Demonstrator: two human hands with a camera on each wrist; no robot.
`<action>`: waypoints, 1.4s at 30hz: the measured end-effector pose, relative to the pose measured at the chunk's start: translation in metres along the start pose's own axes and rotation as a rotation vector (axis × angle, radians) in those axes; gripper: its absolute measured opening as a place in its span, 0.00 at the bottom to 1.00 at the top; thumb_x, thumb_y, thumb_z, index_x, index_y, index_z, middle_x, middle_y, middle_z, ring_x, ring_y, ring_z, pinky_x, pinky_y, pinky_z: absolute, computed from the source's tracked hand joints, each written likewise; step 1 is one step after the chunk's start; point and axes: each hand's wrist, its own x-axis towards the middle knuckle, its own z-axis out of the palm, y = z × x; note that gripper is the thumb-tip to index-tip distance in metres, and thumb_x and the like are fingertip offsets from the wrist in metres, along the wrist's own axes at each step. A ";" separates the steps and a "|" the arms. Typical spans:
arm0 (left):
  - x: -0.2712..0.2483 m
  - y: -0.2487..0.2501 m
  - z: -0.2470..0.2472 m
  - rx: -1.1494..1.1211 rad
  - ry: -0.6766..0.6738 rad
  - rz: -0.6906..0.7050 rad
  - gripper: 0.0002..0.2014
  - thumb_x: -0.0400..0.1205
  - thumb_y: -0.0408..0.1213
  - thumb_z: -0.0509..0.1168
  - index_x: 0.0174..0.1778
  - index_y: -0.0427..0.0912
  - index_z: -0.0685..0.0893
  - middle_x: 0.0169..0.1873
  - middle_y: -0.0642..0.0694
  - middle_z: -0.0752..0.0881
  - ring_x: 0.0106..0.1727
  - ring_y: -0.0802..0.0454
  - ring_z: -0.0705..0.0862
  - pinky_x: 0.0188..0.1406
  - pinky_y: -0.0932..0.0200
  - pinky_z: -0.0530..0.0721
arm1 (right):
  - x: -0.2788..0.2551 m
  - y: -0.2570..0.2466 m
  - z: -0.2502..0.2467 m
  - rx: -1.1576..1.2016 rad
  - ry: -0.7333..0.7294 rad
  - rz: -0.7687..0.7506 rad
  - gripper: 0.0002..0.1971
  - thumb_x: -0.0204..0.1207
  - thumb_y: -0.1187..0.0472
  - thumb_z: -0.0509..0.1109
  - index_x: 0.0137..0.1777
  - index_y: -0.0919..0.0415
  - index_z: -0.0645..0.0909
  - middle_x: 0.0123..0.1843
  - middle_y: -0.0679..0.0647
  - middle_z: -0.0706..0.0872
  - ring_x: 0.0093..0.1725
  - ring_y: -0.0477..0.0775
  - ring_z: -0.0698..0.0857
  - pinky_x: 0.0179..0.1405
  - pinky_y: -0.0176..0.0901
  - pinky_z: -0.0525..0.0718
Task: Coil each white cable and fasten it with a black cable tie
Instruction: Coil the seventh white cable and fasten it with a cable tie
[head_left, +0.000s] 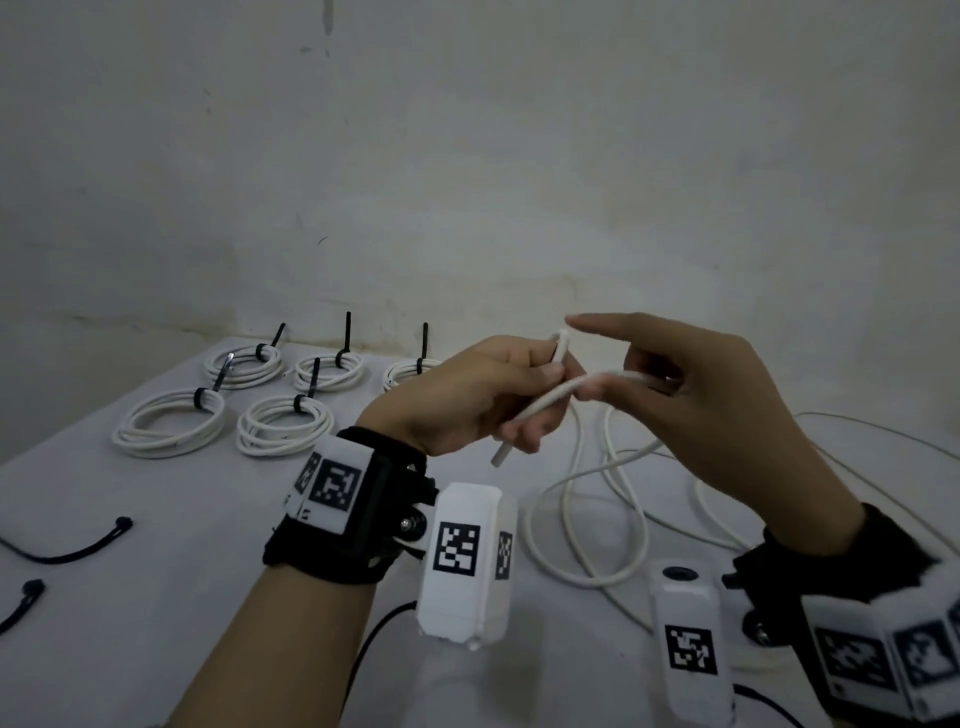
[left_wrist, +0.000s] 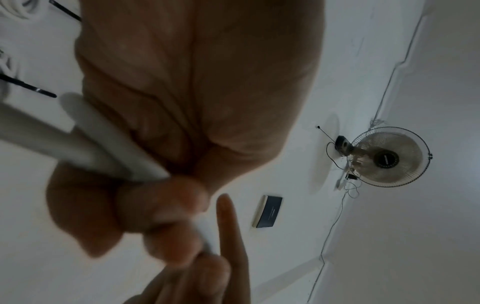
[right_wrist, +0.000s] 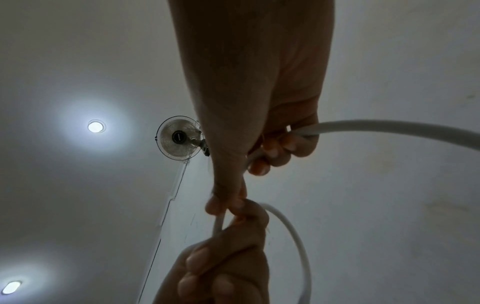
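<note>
A loose white cable (head_left: 582, 525) sprawls on the white table and rises to both hands held above it. My left hand (head_left: 488, 395) grips the cable's free end (head_left: 524, 421), fingers curled round two strands (left_wrist: 103, 148). My right hand (head_left: 691, 395) holds the cable (right_wrist: 376, 127) with its lower fingers curled round it while the index finger points straight left. In the right wrist view a small loop of cable (right_wrist: 293, 232) arcs between the two hands. Several finished white coils (head_left: 283, 423), each bound with a black cable tie (head_left: 302, 402), lie at the table's far left.
Loose black cable ties (head_left: 78, 548) lie near the left front edge of the table (head_left: 156, 597). A thin wire (head_left: 883, 441) runs along the right side. The wall stands close behind. A fan (right_wrist: 179, 140) and ceiling lights show overhead.
</note>
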 end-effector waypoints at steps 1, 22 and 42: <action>0.000 0.000 0.000 -0.021 -0.024 -0.004 0.13 0.82 0.35 0.52 0.40 0.40 0.80 0.17 0.50 0.74 0.16 0.61 0.65 0.24 0.66 0.72 | 0.001 0.001 0.001 0.007 0.017 0.006 0.21 0.69 0.46 0.70 0.63 0.47 0.83 0.24 0.49 0.71 0.27 0.44 0.71 0.31 0.26 0.69; 0.024 -0.014 0.022 -0.409 -0.010 -0.098 0.23 0.84 0.54 0.50 0.25 0.48 0.73 0.17 0.58 0.63 0.16 0.66 0.60 0.15 0.72 0.58 | 0.001 0.017 0.006 0.319 0.186 0.196 0.14 0.72 0.59 0.75 0.30 0.68 0.80 0.20 0.56 0.79 0.16 0.47 0.77 0.18 0.35 0.77; 0.018 0.000 0.004 -0.778 -0.045 0.061 0.09 0.81 0.36 0.61 0.34 0.42 0.79 0.23 0.54 0.60 0.19 0.60 0.57 0.16 0.69 0.62 | 0.000 0.036 -0.001 0.252 0.113 0.227 0.16 0.76 0.46 0.62 0.37 0.57 0.81 0.26 0.53 0.85 0.28 0.55 0.84 0.37 0.53 0.82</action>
